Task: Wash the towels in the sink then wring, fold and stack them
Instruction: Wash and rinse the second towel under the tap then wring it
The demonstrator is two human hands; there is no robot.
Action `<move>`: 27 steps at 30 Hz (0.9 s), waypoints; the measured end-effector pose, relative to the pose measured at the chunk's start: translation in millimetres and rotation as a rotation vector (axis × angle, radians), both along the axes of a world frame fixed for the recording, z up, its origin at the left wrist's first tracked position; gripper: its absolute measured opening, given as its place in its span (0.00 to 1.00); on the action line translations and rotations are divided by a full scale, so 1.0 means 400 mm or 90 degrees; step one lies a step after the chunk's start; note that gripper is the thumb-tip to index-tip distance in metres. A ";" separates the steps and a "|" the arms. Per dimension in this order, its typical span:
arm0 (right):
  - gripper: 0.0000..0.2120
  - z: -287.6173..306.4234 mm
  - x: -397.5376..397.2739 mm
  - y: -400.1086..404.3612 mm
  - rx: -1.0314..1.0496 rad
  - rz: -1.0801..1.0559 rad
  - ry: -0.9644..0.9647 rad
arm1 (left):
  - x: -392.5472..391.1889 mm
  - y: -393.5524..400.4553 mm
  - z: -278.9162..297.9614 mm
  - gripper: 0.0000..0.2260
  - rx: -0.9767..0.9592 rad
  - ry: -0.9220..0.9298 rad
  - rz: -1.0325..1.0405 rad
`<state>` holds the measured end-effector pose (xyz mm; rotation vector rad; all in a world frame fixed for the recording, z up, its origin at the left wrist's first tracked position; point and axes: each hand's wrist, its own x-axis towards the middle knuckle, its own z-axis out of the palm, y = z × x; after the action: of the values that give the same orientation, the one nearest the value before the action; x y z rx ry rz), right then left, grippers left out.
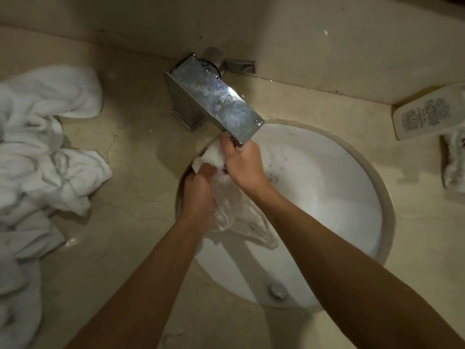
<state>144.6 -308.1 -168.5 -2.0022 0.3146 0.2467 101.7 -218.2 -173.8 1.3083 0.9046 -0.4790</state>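
Beige counter [141, 152], hands wringing towel [234, 210], label unreadable

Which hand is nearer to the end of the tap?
The right hand. It is just below the end of the tap, holding the wet towel. The left hand grips the towel lower down.

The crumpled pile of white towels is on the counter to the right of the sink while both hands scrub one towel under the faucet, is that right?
Not quite. The head view shows the crumpled pile of white towels left of the sink, not right. Both hands, left hand and right hand, do scrub one towel under the faucet.
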 end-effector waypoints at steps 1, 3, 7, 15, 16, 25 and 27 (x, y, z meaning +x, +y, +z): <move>0.11 0.002 0.003 0.005 0.039 -0.023 0.006 | -0.001 0.005 -0.001 0.14 0.003 0.009 0.001; 0.15 0.010 0.018 0.005 0.079 -0.028 0.019 | -0.003 0.008 -0.008 0.17 0.027 -0.010 0.001; 0.17 0.039 0.040 -0.013 0.172 -0.060 0.121 | -0.006 0.013 -0.015 0.21 0.130 -0.038 -0.045; 0.04 0.038 -0.010 -0.083 0.274 -0.101 0.155 | -0.027 0.020 0.022 0.17 0.153 -0.161 -0.150; 0.04 0.036 -0.023 -0.091 0.182 -0.026 0.122 | -0.024 0.028 0.025 0.14 0.113 -0.175 -0.145; 0.14 0.044 -0.098 -0.169 0.228 0.150 0.205 | 0.006 0.052 0.076 0.25 0.034 -0.252 -0.227; 0.12 0.058 -0.095 -0.189 0.203 0.149 0.176 | 0.011 0.063 0.081 0.30 0.040 -0.275 -0.280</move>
<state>106.5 -383.7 -145.2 -1.6859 0.1982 0.6835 106.3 -193.0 -141.3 1.5975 0.2716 -0.4807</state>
